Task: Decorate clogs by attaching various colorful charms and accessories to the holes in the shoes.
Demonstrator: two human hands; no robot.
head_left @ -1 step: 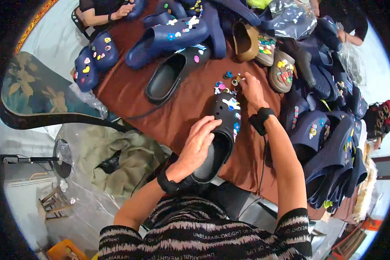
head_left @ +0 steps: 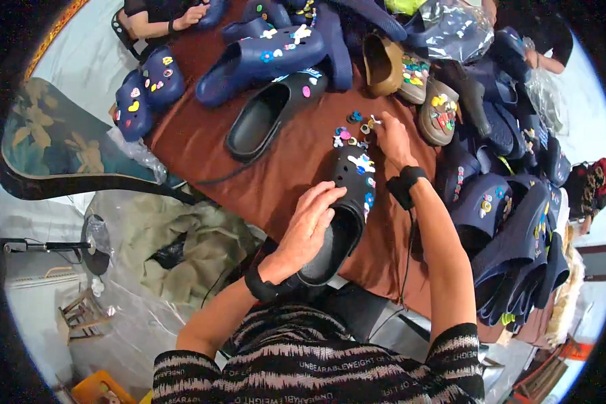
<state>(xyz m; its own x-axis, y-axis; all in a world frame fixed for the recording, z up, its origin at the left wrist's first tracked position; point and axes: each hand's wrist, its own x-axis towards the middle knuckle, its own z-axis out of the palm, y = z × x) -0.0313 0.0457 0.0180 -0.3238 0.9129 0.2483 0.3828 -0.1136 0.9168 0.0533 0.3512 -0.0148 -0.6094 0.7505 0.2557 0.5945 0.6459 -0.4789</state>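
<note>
A black foam clog (head_left: 340,225) lies near the front edge of the brown-covered table (head_left: 202,145), its toe pointing away from the person and its heel opening toward them. The clog is matte black with a rounded, perforated toe, and several small bright charms, white, blue and yellow among them, are already set into the holes on its upper. The left hand (head_left: 306,229) rests over the clog's opening, fingers curled loosely around the rim and pressing on it, steadying the shoe. The right hand (head_left: 392,138) reaches past the toe to a small scatter of loose shoe charms (head_left: 353,131) on the cloth, its fingers drawn narrow and pinched at the pile; whether a charm is actually held between them cannot be told. Both wrists wear black bands. A second black clog (head_left: 266,118) without charms lies just beyond, toward the table's middle. Navy clogs (head_left: 262,57) decorated with charms crowd the far edge, and a stack of more navy clogs (head_left: 518,249) lines the right edge.
</note>
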